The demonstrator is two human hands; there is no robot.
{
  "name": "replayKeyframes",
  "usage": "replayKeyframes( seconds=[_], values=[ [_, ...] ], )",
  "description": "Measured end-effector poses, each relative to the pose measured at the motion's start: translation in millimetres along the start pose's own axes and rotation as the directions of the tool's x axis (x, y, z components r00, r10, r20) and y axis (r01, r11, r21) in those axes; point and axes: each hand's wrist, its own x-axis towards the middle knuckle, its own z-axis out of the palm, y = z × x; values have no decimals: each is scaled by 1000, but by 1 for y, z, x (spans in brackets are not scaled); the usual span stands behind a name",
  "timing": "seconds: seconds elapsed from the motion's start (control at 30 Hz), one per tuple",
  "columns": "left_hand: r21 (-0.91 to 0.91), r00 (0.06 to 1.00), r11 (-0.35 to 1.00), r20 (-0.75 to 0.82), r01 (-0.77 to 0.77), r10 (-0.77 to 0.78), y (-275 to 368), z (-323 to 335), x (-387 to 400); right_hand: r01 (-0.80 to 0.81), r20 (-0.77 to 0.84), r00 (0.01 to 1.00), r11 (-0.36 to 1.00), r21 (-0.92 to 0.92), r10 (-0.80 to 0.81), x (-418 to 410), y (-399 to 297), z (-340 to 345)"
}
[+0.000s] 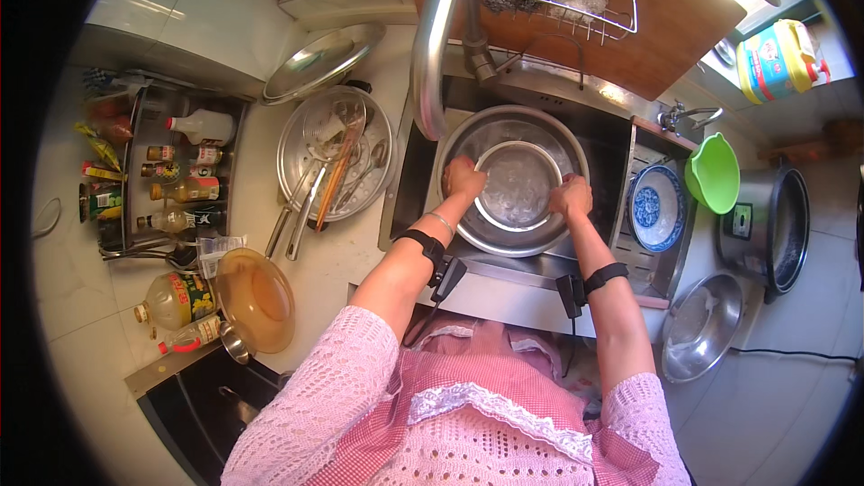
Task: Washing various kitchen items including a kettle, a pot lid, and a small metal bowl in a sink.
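Both of my hands grip a round, pale-rimmed bowl (518,186) by opposite sides of its rim. My left hand (464,179) is on its left edge and my right hand (572,197) on its right edge. The bowl is inside a wider stainless steel basin (516,113), which sits in the sink (604,148). Its inside looks wet and shiny; whether it holds water, I cannot tell. Parts of my fingers are hidden behind the bowl's rim.
The curved faucet (432,47) arches at the sink's upper left. Right of the basin are a blue-and-white bowl (656,208), a green plastic bowl (713,173) and a dark pot (766,229). Leftward lie a steamer tray with utensils (290,169), a spice rack (133,169) and an amber glass lid (255,300).
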Motion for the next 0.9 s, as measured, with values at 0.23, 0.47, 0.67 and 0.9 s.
replayKeyframes(
  seconds=[0.23,0.47,0.67,0.9],
  values=[
    [132,984,975,-6,-178,180,17,-7,-17,177,-177,965,977,-118,-196,-1,11,20],
    [114,875,893,285,-435,391,9,-28,-5,216,-15,976,976,12,-216,2,7,1],
    [236,821,787,180,-571,541,32,-55,-45,344,-176,928,937,61,-329,-3,5,-20],
    [331,494,406,253,-852,832,23,-98,-73,437,-269,880,889,139,-390,5,-46,-63]
  ],
)
